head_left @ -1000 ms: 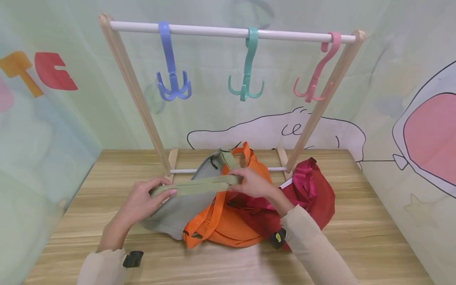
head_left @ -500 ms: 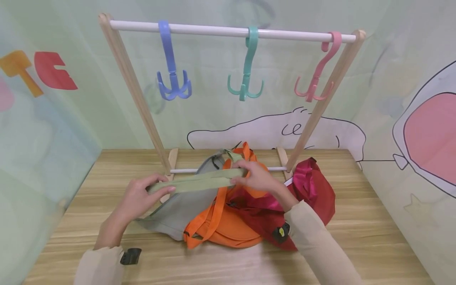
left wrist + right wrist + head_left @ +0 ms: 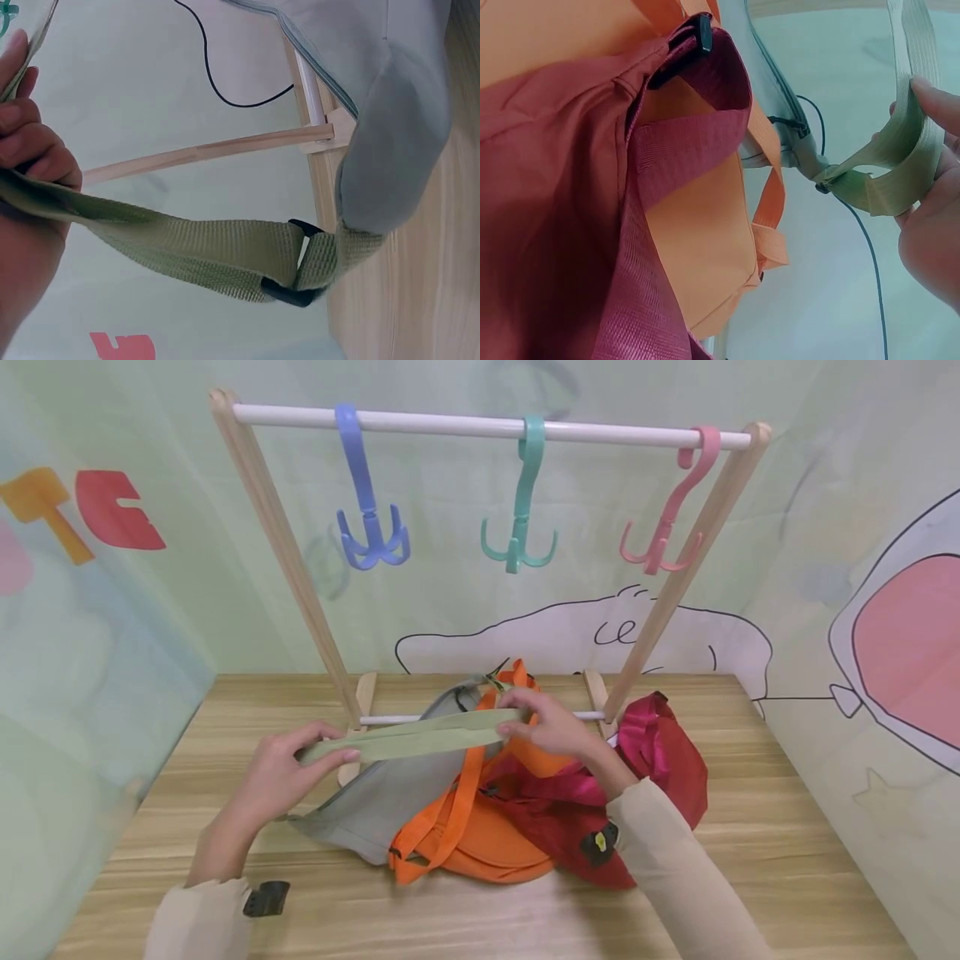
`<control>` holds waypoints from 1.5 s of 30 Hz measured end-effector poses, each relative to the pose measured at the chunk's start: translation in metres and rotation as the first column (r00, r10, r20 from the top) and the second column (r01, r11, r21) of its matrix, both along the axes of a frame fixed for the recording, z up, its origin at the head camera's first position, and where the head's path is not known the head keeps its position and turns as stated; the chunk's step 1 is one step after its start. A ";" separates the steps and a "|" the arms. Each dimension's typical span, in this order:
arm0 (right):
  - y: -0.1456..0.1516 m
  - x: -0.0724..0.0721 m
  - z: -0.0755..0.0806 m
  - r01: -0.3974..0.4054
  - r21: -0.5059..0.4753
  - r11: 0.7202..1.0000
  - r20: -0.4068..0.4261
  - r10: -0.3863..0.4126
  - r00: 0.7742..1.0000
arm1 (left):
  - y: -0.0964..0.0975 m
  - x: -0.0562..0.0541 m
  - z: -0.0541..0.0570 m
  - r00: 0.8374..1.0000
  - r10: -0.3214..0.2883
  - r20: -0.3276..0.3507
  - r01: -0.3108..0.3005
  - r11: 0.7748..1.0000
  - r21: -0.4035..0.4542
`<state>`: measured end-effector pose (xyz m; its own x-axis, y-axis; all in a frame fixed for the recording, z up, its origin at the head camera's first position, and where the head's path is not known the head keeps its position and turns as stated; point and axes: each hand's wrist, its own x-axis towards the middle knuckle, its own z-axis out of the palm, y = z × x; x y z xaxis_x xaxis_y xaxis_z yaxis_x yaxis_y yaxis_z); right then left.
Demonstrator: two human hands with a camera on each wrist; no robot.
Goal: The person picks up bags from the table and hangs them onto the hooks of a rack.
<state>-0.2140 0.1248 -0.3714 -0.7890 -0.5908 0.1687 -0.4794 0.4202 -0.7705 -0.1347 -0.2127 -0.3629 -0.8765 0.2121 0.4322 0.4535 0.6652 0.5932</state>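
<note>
A grey bag [image 3: 397, 797] lies on the table with its pale green strap [image 3: 420, 739] stretched above it. My left hand [image 3: 281, 772] grips the strap's left end; the left wrist view shows the webbing [image 3: 202, 244] running through a black buckle [image 3: 289, 294] to the bag's corner. Near the strap's right end, my right hand [image 3: 551, 727] pinches it between thumb and fingers, and in the right wrist view the strap [image 3: 911, 150] loops there. Partly under the grey bag's right side is an orange bag [image 3: 487, 843]. A red bag [image 3: 592, 818] overlaps the orange one.
Behind the bags stands a wooden rack with a white top bar [image 3: 450, 422]. From it hang a blue hook [image 3: 371, 535], a green hook [image 3: 519, 527] and a pink hook [image 3: 660, 535]. Printed cloth walls surround the wooden table [image 3: 780, 860].
Both hands have drawn apart, the left moving left and the right moving right and slightly up. The green strap has risen and stretched longer between them. The grey bag's upper part has shifted slightly right.
</note>
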 end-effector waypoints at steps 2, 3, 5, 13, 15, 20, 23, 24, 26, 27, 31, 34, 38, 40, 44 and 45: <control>0.001 0.000 0.001 0.001 0.001 1.000 -0.002 -0.001 1.000 | -0.002 0.001 0.001 1.000 0.006 0.014 -0.007 1.000 0.006; 0.002 0.000 0.000 0.000 -0.002 1.000 -0.003 0.000 1.000 | -0.002 0.001 0.002 1.000 0.008 0.018 -0.008 1.000 0.009; 0.003 -0.001 0.001 -0.010 -0.014 1.000 -0.004 0.010 1.000 | -0.003 0.002 0.002 1.000 0.005 0.017 -0.006 1.000 0.012; 0.007 0.000 0.002 -0.092 -0.109 0.990 -0.029 0.089 0.996 | -0.008 0.002 0.002 0.999 -0.008 -0.036 0.009 0.999 0.034; 0.008 0.000 0.002 -0.108 -0.116 0.987 -0.043 0.104 0.994 | -0.009 0.002 0.002 0.999 -0.006 -0.044 0.008 0.999 0.039; 0.009 0.001 0.003 -0.150 -0.109 0.983 -0.063 0.144 0.988 | -0.010 0.003 0.002 0.998 -0.009 -0.064 0.011 1.000 0.021; 0.009 0.001 0.002 -0.171 -0.119 0.978 -0.061 0.164 0.984 | -0.009 0.003 0.002 0.998 -0.007 -0.068 0.007 1.000 0.003; 0.009 0.001 0.002 -0.172 -0.120 0.978 -0.062 0.166 0.984 | -0.009 0.003 0.002 0.998 -0.005 -0.064 0.005 1.000 0.000; 0.009 0.002 0.002 -0.167 -0.121 0.979 -0.057 0.161 0.985 | -0.008 0.004 0.003 0.999 -0.002 -0.048 0.002 1.000 -0.003; 0.009 0.002 0.002 -0.162 -0.124 0.979 -0.050 0.157 0.986 | -0.008 0.004 0.003 0.999 -0.002 -0.041 0.002 1.000 -0.004; 0.009 0.004 0.004 -0.134 -0.125 0.983 -0.018 0.133 0.991 | -0.007 0.004 0.004 1.000 -0.005 -0.018 0.005 1.000 0.002; 0.009 0.005 0.006 -0.111 -0.113 0.987 -0.002 0.111 0.994 | -0.007 0.004 0.004 1.000 -0.010 -0.019 0.010 1.000 0.001; 0.009 0.006 0.009 -0.090 -0.092 0.992 -0.013 0.089 0.996 | -0.007 0.003 0.004 0.999 -0.019 -0.035 0.019 1.000 -0.008; 0.009 0.006 0.010 -0.084 -0.087 0.993 -0.022 0.083 0.996 | -0.007 0.003 0.004 0.999 -0.020 -0.045 0.019 1.000 -0.018; 0.008 0.005 0.012 -0.072 -0.086 0.994 -0.013 0.071 0.997 | -0.007 0.002 0.004 0.998 -0.018 -0.061 0.017 1.000 -0.024; 0.008 0.005 0.013 -0.066 -0.088 0.994 -0.001 0.066 0.998 | -0.007 0.002 0.004 0.997 -0.021 -0.068 0.020 1.000 -0.023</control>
<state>-0.2090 0.1326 -0.3587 -0.7490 -0.6247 0.2208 -0.5025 0.3184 -0.8038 -0.1331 -0.2195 -0.3588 -0.8405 0.2401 0.4858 0.5061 0.6679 0.5456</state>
